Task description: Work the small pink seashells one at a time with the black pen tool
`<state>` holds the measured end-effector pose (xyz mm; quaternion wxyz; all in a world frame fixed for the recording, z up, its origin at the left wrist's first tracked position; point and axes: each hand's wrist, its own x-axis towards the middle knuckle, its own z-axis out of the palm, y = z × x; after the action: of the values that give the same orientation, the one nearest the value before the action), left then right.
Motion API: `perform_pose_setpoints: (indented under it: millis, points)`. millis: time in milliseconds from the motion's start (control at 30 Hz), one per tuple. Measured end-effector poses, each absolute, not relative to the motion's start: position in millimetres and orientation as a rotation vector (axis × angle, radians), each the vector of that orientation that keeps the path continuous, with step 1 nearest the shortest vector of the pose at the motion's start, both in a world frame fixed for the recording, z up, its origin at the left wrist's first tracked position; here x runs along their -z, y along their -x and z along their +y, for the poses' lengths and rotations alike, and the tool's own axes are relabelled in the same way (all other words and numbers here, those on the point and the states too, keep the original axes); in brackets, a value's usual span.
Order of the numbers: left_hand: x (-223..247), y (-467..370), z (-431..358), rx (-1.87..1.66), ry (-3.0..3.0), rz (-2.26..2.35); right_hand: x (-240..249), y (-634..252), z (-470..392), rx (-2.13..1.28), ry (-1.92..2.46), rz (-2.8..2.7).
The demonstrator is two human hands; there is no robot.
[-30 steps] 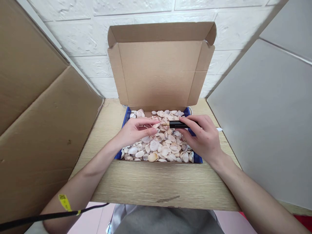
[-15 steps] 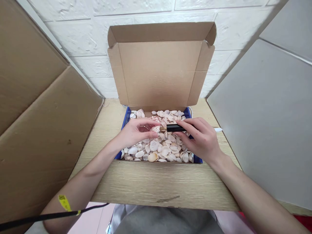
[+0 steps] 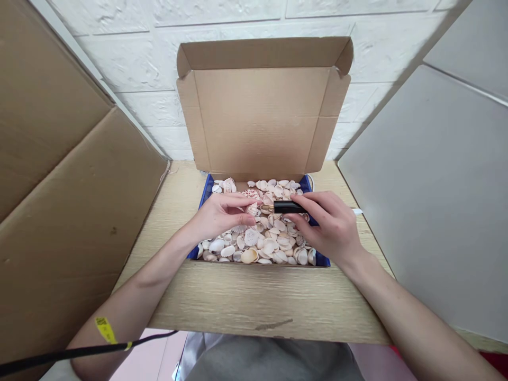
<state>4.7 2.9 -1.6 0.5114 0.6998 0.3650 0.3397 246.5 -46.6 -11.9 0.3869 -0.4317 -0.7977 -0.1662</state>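
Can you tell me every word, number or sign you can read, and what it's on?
None can be read clearly.
Yellow tag on the black cable: dark marks, too small and blurred to read.
Black-handled tool and open box lid: no writing that I can see.

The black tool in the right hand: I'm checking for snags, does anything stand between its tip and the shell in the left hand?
Nothing visible does: the gold tip points at the shell in the left hand; whether they touch is unclear.
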Motion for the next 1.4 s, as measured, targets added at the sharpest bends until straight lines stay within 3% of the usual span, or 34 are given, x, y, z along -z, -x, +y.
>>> perform_pose_setpoints:
  millis: [167,933,1400]
  points:
    - [2.3,-3.4,3.3,-0.833,-1.718,0.889,15.3,-244.6,-48.9,0.311,1.202,-2.112]
    - [0.5,-4.0,0.8,-0.719,-1.723,0.899,11.2,-248.4,-44.4,0.45,1.073,-2.002]
    - [6.2,-0.5,4.6,-0.817,-1.815,0.875,16.1,-247.6,-47.0,0.227,1.291,-2.096]
